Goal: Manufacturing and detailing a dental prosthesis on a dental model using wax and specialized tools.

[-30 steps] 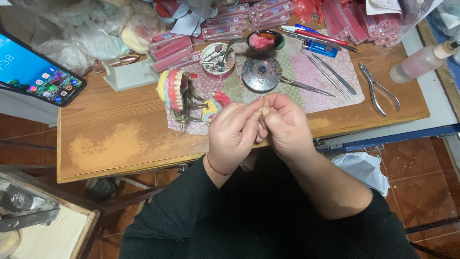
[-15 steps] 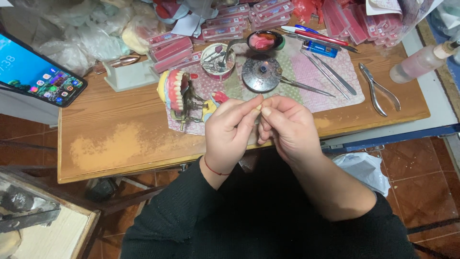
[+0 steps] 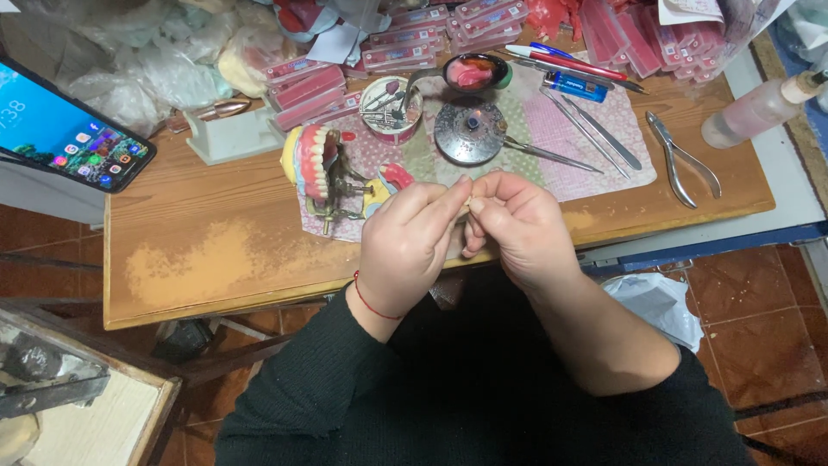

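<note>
Wooden worktable (image 3: pixel 216 259) across the upper frame, far edge buried under plastic bags and stacked pink trays, right end cut off by the frame. Smartphone (image 3: pixel 73 129) at far left, screen lit, partly out of view. Patterned cloth (image 3: pixel 561 155) under the tools, near edge masked by the hands. Left hand (image 3: pixel 405 246) and right hand (image 3: pixel 517 229) curled together at the table's front edge, fingertips pinched on a small pale piece (image 3: pixel 471 204), almost wholly covered, kind impossible to tell. Denture model on a metal articulator (image 3: pixel 319 173) just left of the hands, lower part hidden behind the left hand. Round metal burner (image 3: pixel 470 129) just beyond the fingers. Pliers (image 3: pixel 681 160) well apart, to the right.
</note>
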